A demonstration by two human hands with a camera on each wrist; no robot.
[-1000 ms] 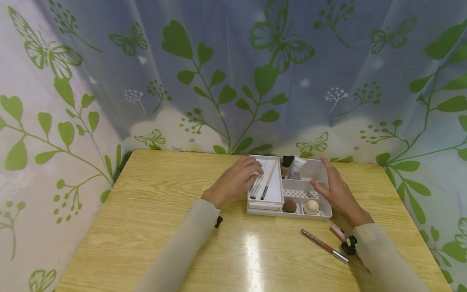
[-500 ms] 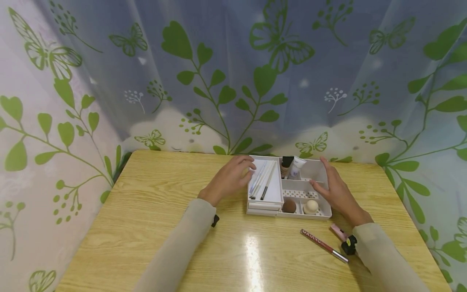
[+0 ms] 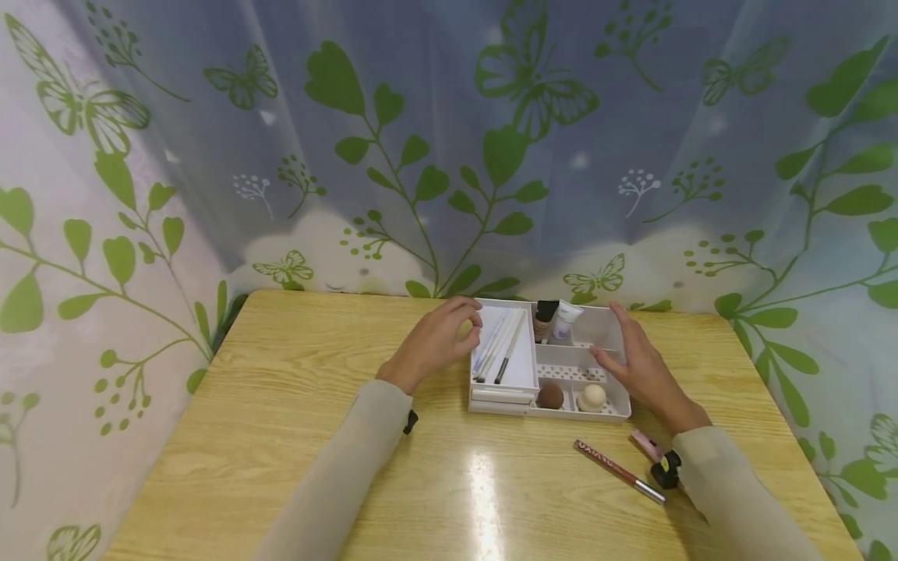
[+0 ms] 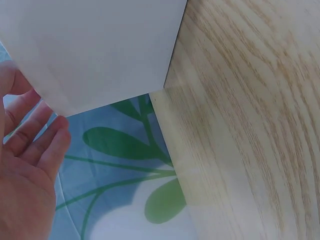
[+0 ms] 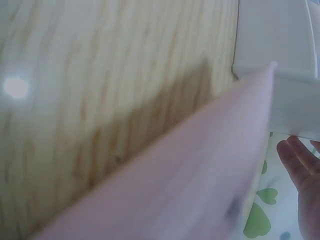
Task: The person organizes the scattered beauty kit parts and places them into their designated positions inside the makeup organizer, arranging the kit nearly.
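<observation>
A white makeup organizer (image 3: 543,413) stands near the table's back edge. Several slim makeup brushes (image 3: 508,351) lie in its left tray. My left hand (image 3: 438,339) is at the organizer's left side, fingers loosely bent; the left wrist view shows its fingertips by the white wall's edge, contact unclear. My right hand (image 3: 648,374) is at the right side, its thumb reaching over the compartments and a forefinger extended by the back corner. In the right wrist view its fingers (image 5: 297,162) look straight beside the wall. Neither hand shows an item in it.
The organizer also holds a black-capped bottle (image 3: 544,321), a white tube (image 3: 564,319), a brown sponge (image 3: 550,395) and a cream sponge (image 3: 592,397). A reddish-brown makeup pencil (image 3: 617,471) and a pink item (image 3: 645,444) lie on the table in front. A patterned curtain (image 3: 449,156) hangs behind.
My left hand has drawn back leftwards from over the brush tray to the organizer's left edge. The right hand keeps its place on the right side. The head view has shifted slightly.
</observation>
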